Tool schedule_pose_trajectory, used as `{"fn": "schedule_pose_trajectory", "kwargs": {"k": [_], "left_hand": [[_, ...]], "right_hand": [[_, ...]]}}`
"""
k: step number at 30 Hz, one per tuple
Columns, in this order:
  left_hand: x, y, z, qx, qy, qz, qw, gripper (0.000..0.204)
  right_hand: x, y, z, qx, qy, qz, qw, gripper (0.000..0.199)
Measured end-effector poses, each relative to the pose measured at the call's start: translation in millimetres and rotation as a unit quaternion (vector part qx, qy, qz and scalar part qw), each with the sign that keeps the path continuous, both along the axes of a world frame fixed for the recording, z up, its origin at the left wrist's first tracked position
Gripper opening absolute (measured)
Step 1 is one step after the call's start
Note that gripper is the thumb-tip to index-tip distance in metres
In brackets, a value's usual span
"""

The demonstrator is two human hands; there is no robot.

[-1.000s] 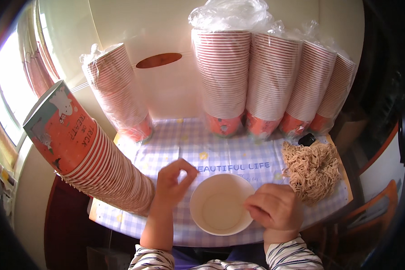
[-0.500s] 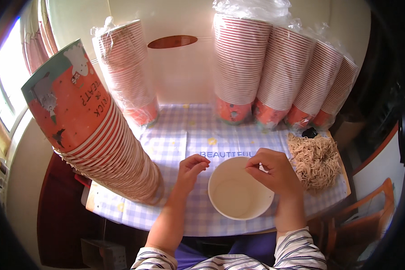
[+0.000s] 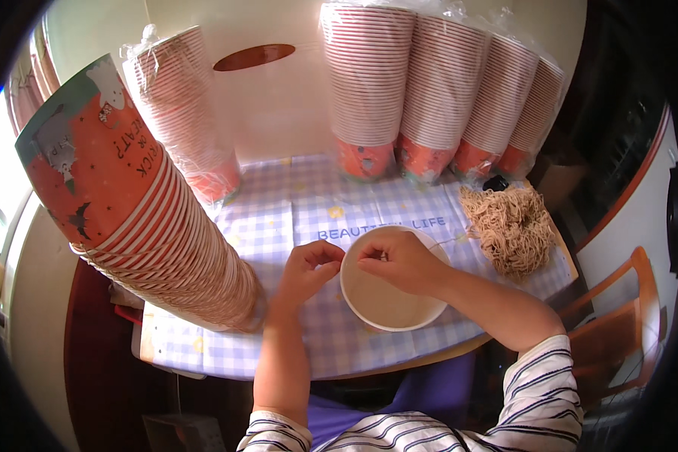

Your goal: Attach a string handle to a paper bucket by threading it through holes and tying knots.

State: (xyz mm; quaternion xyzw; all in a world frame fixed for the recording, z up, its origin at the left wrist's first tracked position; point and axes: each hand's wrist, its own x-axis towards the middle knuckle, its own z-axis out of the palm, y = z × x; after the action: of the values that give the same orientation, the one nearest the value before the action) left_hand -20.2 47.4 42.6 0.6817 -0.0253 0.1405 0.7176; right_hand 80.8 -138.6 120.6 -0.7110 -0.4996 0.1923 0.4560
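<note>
A white round paper bucket (image 3: 392, 307) stands upright, mouth up, on the checked tablecloth before me. Over its mouth, my right hand (image 3: 399, 262) is closed in a pinch. A thin beige cord (image 3: 446, 242) runs from the tangled heap of cords (image 3: 508, 230) at the right, across the far rim, toward that hand. At the bucket's left rim is my left hand (image 3: 311, 265), its thumb and fingers curled close together. What the left fingers hold, if anything, is too small to make out.
A tall leaning stack of orange-and-green buckets (image 3: 169, 218) rises at the left, with cords hanging about its rims. Farther back stand a plastic-wrapped stack (image 3: 177, 105) and several wrapped stacks (image 3: 365, 83) at the right. A wooden chair (image 3: 618, 324) is beside the table (image 3: 331, 361).
My right hand has moved left across the bucket's mouth, its forearm now slanting in from the right. A cord now stretches from the heap toward it. The view has shifted slightly.
</note>
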Motion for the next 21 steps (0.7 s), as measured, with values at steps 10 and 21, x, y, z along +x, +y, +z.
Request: {"fn": "schedule_pose_trajectory", "kwargs": {"k": [10,21], "left_hand": [[-4.9,0.3,4.6,0.009,0.024,-0.005,1.0,0.018],[-6.4,0.2,5.5,0.024,0.025,0.003,0.999,0.017]], "right_hand": [[-6.4,5.3,-5.0,-0.005,-0.109,-0.05,0.993,0.015],[-4.4,9.8,-6.9,-0.01,-0.137,-0.047,0.989,0.013]]}}
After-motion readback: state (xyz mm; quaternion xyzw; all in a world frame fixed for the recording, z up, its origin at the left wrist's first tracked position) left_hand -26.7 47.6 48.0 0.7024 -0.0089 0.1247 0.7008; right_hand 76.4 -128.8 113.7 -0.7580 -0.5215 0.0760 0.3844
